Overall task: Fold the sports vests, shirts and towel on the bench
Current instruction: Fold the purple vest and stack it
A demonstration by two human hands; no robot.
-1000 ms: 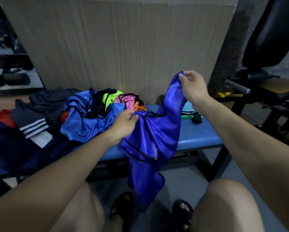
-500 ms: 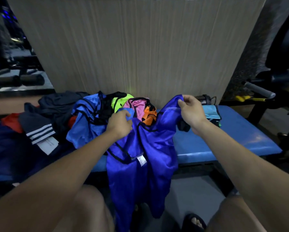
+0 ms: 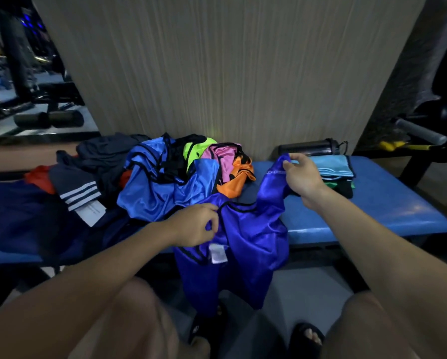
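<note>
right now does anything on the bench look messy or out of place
Yes. The unfolded vests and shirts lie in a tangled heap on the left of the bench, and the blue vest, held by the left hand and right hand, droops over its front edge.

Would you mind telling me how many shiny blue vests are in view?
2: the dark blue satin vest held over the bench edge, and the lighter blue satin vest in the pile. Others may be buried.
</note>
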